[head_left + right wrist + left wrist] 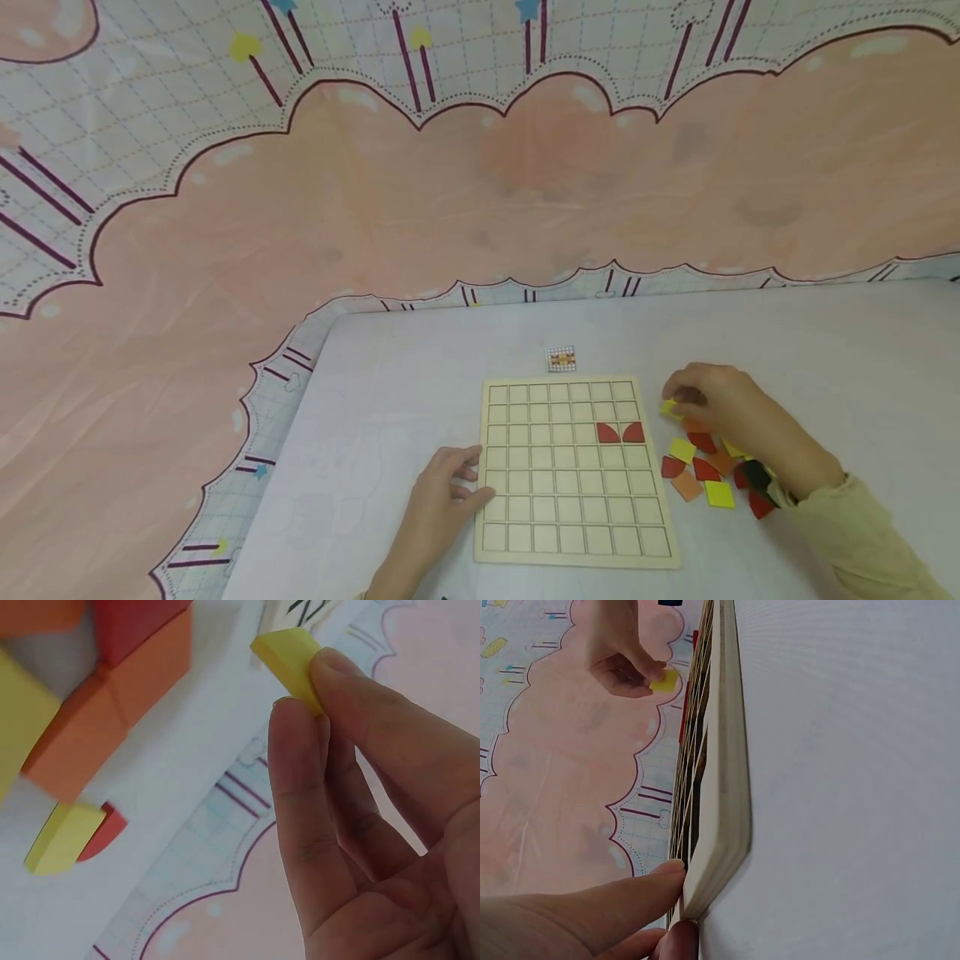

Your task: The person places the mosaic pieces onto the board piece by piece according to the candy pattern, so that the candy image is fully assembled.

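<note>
A pale wooden grid board (pixel 550 483) lies flat on the table. Two red curved-edge tiles (pixel 633 432) sit in separate squares near its right side. My left hand (pixel 442 500) grips the board's left edge, thumb on the top face and a fingertip low at the edge in the left wrist view. Between thumb and fingers of my right hand (pixel 723 400) is a yellow square tile (pixel 289 660), pinched and raised, right of the board's upper corner. Below that hand spreads a loose group of tiles, partly hidden by the forearm.
The group holds several yellow tiles (pixel 720 494), orange tiles (pixel 686 486), red tiles (pixel 672 467) and a dark tile (pixel 756 477). A small printed pattern card (pixel 561 359) lies behind the board. Patterned fabric (pixel 480 200) hangs beyond the white table (pixel 360 400).
</note>
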Demonstrator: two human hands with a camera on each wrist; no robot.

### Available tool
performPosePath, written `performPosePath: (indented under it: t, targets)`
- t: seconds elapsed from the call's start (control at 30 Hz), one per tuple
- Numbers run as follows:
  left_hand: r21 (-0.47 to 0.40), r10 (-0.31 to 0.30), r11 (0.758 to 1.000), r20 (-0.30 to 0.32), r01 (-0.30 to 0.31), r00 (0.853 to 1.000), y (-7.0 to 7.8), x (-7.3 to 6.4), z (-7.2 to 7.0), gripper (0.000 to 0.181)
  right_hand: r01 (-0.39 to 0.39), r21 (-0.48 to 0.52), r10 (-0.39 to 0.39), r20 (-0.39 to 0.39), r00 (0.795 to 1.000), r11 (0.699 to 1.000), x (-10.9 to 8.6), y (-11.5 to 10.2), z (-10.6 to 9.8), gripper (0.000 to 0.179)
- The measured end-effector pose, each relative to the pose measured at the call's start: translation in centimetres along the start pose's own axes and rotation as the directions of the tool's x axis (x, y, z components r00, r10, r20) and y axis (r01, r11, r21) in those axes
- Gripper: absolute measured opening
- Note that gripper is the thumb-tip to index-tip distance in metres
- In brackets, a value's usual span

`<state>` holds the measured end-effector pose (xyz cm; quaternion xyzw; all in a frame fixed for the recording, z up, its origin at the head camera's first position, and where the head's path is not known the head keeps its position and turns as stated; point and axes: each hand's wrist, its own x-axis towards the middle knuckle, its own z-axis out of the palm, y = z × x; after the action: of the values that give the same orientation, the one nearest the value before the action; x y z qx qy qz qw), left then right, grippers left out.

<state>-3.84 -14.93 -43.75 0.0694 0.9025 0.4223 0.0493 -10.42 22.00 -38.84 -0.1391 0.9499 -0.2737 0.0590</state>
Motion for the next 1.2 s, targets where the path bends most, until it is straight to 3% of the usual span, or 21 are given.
performPosePath:
  t: [0.53,0.87,1.2]
  targets:
    - [-0.019,-0.01,1.0,0.004,0.01,1.0,0.1,0.1,-0.1,0.051,0.145,0.107,-0.151,0.046,0.987,0.984,-0.1,-1.3,1.1,0.013]
    - [-0.029,-0.011,1.0,0.011,0.011,1.0,0.0,0.1,-0.1,0.05,0.105,0.16,-0.129,0.148,0.981,0.982,0.0,-1.9,2.1,0.014]
    - [-0.021,-0.013,1.0,0.014,0.013,1.0,0.1,0.1,-0.1,0.051,0.102,0.145,-0.128,0.177,0.976,0.984,0.0,-2.2,2.4,0.013]
